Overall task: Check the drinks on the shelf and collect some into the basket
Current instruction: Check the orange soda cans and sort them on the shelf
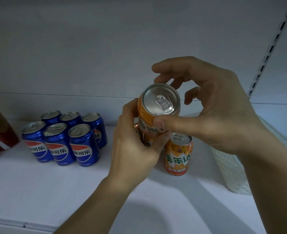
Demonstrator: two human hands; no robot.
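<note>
both hands' grip (136, 146) (212, 115) around orange can (156, 114), white shelf (55, 191), pale back wall (88, 48)

The standing orange can (178, 153) reads "美年达"; the 3 front blue cans (60, 146) show "可乐" on Pepsi emblems.

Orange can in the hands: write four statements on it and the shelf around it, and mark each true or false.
1. Both hands hold the orange can. True: the left hand grips its body, the right hand pinches it near the top.
2. Its pull tab is lifted open. False: the tab lies flat, sealed.
3. Six blue cans stand on the shelf. True.
4. The basket stands left of the blue cans. False: it is at the right.
</note>
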